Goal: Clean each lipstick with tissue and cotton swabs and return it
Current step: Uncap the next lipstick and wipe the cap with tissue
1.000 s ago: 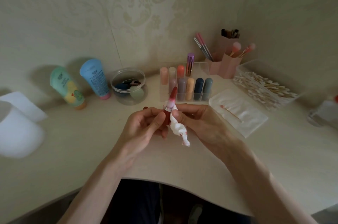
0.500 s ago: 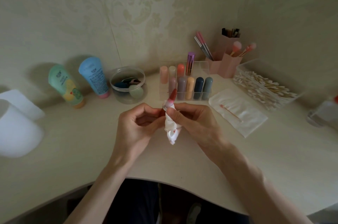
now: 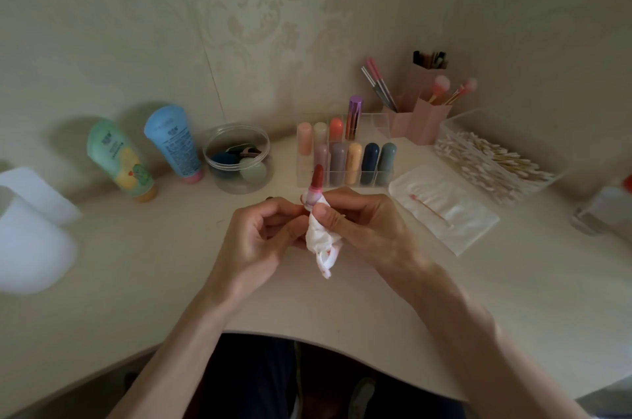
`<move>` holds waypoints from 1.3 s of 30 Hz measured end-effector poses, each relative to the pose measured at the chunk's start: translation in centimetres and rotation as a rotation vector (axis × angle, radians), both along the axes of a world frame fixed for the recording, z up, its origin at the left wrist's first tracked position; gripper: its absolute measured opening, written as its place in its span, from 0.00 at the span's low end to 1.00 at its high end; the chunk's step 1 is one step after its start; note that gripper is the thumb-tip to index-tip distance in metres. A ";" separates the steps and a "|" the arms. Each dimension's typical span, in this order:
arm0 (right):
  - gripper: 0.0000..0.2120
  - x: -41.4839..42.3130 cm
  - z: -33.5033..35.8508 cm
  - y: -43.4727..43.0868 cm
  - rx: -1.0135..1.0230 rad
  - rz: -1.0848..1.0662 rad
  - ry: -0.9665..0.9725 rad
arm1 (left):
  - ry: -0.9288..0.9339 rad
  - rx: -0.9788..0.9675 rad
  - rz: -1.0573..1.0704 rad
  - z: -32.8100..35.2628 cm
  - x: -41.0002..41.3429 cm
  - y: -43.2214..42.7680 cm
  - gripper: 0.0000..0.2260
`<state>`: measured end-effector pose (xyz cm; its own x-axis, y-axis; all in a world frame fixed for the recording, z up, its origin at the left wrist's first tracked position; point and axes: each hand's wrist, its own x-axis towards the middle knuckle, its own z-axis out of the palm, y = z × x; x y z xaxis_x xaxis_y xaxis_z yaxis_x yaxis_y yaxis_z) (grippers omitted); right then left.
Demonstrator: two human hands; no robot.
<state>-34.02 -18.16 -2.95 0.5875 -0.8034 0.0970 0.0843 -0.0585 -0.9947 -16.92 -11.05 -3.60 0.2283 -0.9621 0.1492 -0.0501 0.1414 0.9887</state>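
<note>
"Head view, left edge first: what stands on the table?"

"A white rounded object, blurred. Then a green tube and a blue tube, both cap-down and tilted by the wall. Just right of them is a clear round tub holding sponges."

"And the left hand?"

"Its fingers are curled in and grip the lower end of the lipstick. The base is hidden behind them. The lipstick is held above the table between both hands — red bullet bare and pointing up."

"The right hand?"

"Thumb and fingers pinch a crumpled, red-stained tissue against the lipstick, just below the bullet. The loose end of the tissue hangs down."

"Behind the hands?"

"A clear organizer near the wall, with capped lipsticks upright in its compartments. Right of it are pink holders with brushes. In front lies a flat tissue sheet with one used swab on it — red at the tip. Further right is a clear box full of cotton swabs, then a bottle at the edge, too blurred to tell more."
</note>
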 end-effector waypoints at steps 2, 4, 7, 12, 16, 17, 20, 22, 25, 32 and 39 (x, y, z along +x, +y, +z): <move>0.09 0.1 0.1 0.1 -0.009 -0.029 0.013 | 0.051 -0.002 0.049 0.0 -0.2 -0.1 0.02; 0.10 0.1 0.1 0.2 0.003 -0.044 0.031 | 0.079 -0.019 0.096 0.0 -0.2 -0.1 0.06; 0.11 0.3 0.2 0.3 0.023 -0.056 0.083 | 0.020 -0.020 0.126 -0.1 -0.3 -0.1 0.10; 0.11 0.8 0.3 0.2 0.065 -0.131 0.008 | 0.036 0.032 0.036 -0.1 -0.3 -0.2 0.11; 0.13 0.7 0.0 0.3 0.035 -0.099 -0.019 | 0.076 0.054 0.025 0.0 -0.4 -0.3 0.06; 0.13 0.8 -0.1 0.3 0.032 -0.099 -0.021 | 0.085 0.052 0.050 0.0 -0.4 -0.3 0.05; 0.10 1.0 -0.4 0.3 -0.001 -0.134 0.030 | 0.031 0.023 0.123 -0.4 -0.1 -0.2 0.03; 0.09 1.0 -0.4 0.4 -0.028 -0.148 0.062 | -0.060 -0.012 0.141 -0.7 0.2 -0.2 0.06; 0.10 1.1 -0.3 0.4 -0.014 -0.155 0.039 | -0.093 -0.027 0.117 -0.6 0.1 -0.2 0.08; 0.11 0.4 0.2 0.4 0.021 -0.120 -0.031 | 0.036 0.037 0.033 -0.1 -0.2 -0.2 0.07; 0.12 0.5 0.0 0.2 -0.034 -0.122 0.051 | 0.061 0.028 0.105 -0.1 -0.1 -0.1 0.07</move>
